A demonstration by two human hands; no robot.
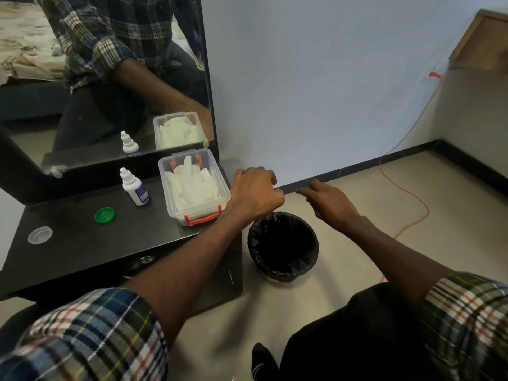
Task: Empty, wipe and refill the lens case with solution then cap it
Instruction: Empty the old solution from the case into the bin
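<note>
My left hand (255, 191) hovers above the black-lined bin (283, 244), just past the table's right end. Its fingers are curled tight with the back of the hand toward me, so the lens case in its grip is almost wholly hidden. My right hand (330, 202) floats to the right of it, above the far rim of the bin, fingers loosely spread and holding nothing. On the black table (82, 254) lie a green cap (104, 215) and a clear cap (40, 234), both off. The white solution bottle (134, 187) stands capped between them and the tissue box.
A clear plastic box (209, 210) with red latches, full of white tissues, sits at the table's right end beside my left wrist. A mirror (110, 78) leans behind the table. An orange cable (406, 193) runs across the floor by the wall.
</note>
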